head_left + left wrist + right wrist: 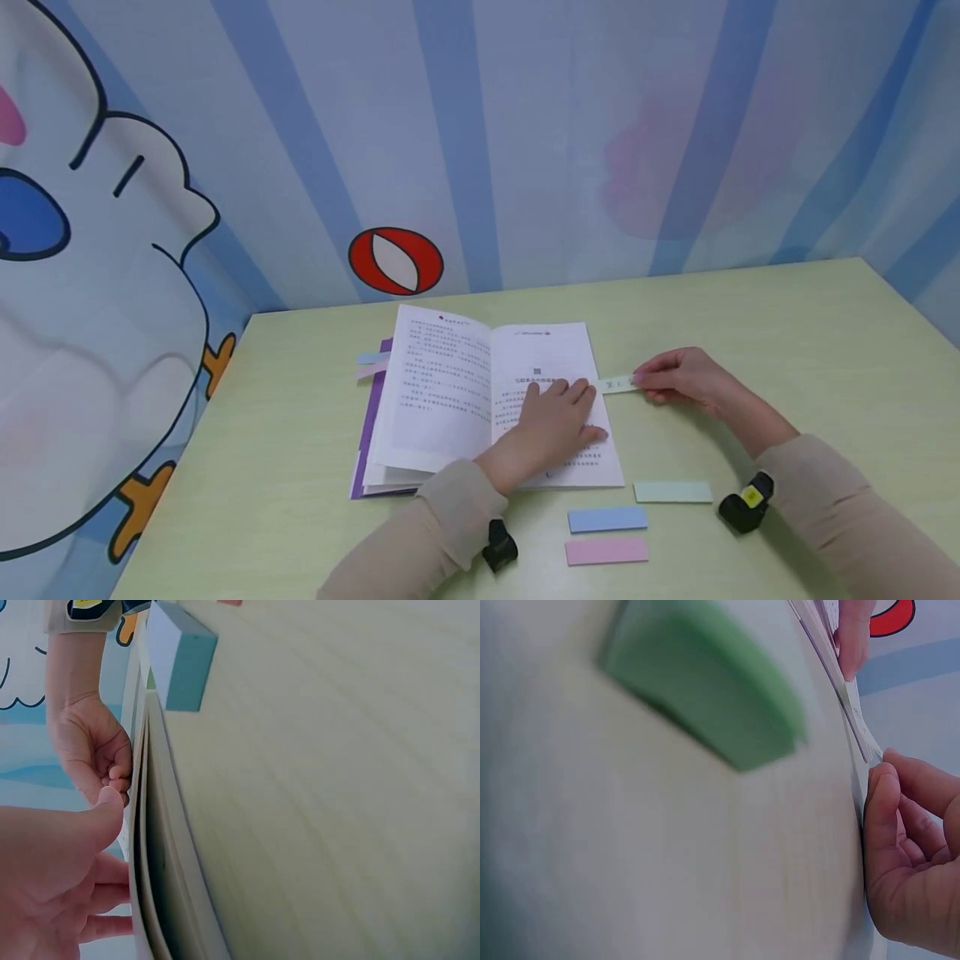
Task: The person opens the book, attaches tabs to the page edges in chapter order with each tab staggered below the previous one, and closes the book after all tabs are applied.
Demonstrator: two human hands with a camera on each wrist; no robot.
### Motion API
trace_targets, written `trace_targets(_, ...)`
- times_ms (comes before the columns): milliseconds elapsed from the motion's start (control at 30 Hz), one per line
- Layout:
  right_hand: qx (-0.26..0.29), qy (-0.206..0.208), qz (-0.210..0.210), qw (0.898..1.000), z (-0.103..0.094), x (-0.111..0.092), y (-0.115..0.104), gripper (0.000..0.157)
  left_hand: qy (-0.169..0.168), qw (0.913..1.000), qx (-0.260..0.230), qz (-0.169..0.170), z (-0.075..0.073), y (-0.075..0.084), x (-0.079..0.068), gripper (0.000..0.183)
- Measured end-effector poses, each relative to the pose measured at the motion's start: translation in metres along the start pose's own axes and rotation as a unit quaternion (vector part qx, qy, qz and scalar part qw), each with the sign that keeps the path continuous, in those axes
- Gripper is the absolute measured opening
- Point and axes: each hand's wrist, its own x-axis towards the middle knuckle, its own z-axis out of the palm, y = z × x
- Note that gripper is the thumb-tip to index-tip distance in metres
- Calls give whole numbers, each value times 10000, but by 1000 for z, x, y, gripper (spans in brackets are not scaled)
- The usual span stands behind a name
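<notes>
An open book (442, 383) lies on the table, its pages printed with text. My left hand (551, 425) rests flat on the right-hand page with fingers spread. Off that page's outer edge sticks a pale green strip of sticky note (617, 384) with handwriting on it. Between thumb and fingers, my right hand (686, 383) pinches the strip's outer end. The right wrist view shows this pinch close up, with the right hand (915, 847) low beside the page edge. Whether the strip's inner end is stuck to the page cannot be told.
Near the front lie a green sticky-note pad (672, 492), a blue pad (607, 520) and a pink pad (607, 551). Blue (372, 358) and pink tabs (367, 372) jut from the book's left side. A patterned cloth backdrop (525, 150) stands behind the table.
</notes>
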Motion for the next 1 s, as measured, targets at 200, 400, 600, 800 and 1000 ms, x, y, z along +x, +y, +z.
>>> trace_targets(200,-59,-41,25,10000,-1,1,0,30,39,9991,390,-139,3,7,7,68)
trace_targets(400,-165,-154,23,9997,0,0,0,28,-2,9976,617,-303,3,11,14,71)
trace_targets(600,-88,-140,58,9998,2,0,-3,28,53,9963,768,-379,1,13,17,72)
trace_targets(800,-72,-120,107,9998,1,0,-3,28,2,9983,515,-279,1,11,12,73)
trace_targets(1000,-60,-112,76,9999,0,1,-2,25,-120,9995,264,-154,0,8,8,71)
